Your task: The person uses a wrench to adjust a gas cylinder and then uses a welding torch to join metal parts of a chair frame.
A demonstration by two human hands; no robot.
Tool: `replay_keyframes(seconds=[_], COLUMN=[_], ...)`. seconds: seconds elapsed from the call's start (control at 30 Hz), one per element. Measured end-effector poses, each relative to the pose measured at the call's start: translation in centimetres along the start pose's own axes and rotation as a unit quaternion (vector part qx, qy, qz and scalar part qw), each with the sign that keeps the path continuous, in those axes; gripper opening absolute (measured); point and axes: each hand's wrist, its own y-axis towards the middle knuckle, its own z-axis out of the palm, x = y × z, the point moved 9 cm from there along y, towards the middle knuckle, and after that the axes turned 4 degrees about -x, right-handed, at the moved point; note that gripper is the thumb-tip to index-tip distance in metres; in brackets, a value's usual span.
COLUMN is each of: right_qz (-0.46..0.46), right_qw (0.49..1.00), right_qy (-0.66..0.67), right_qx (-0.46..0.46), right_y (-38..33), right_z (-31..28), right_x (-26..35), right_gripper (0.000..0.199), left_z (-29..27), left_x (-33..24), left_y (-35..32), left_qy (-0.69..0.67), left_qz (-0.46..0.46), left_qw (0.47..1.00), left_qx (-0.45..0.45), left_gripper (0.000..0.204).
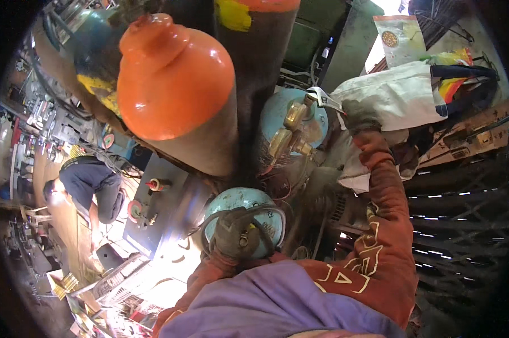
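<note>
My gloved right hand (360, 115) is closed round the handle of an adjustable wrench (325, 100). The wrench's jaw end meets the valve of a light-blue gas cylinder (274, 110), where a brass regulator (294, 115) is mounted. Closer to me stands a second light-blue cylinder (232, 198). Over its top is my gloved left hand (235, 234), fingers curled, with a small brass fitting (244, 241) showing beside them. What the fingers grip is mostly hidden. A dark hose (281, 217) loops around that cylinder top.
A tall cylinder with an orange cap (175, 79) rises at left, another dark cylinder (254, 34) behind it. A whitish cloth bag (389, 93) lies by my right hand. At far left a person (91, 183) crouches among tools. A folding metal gate (463, 236) stands at right.
</note>
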Motion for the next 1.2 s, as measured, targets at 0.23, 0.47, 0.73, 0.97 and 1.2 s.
replay_keyframes(seconds=[0.23, 0.47, 0.73, 0.97, 1.2], right_qz=[-0.010, -0.007, -0.009, 0.000, 0.012], right_qw=[0.999, 0.998, 0.997, 0.996, 0.981], right_qy=[-0.031, -0.067, -0.074, -0.087, -0.166], right_qx=[0.013, 0.001, -0.032, 0.033, 0.100], right_y=[0.6, 1.7, 0.9, -2.4, 1.0], right_z=[1.9, 3.0, -1.6, -1.1, -2.4], right_x=[-2.1, -4.2, -2.8, -1.5, -4.0], right_gripper=[0.026, 0.019, 0.021, 0.024, 0.028], left_z=[-0.4, -1.2, 11.8, 18.7, 18.4], left_x=[-0.7, -1.8, -6.8, -2.0, -5.5], left_y=[-0.9, 0.8, 27.0, 28.4, 28.2], left_qy=[-0.037, -0.171, 0.265, 0.240, 0.265], left_qz=[-0.011, -0.064, 0.046, 0.080, 0.096], left_qw=[0.999, 0.982, 0.953, 0.953, 0.920], left_qx=[0.016, 0.042, 0.142, 0.164, 0.274], left_gripper=[0.029, 0.039, 0.032, 0.027, 0.021])
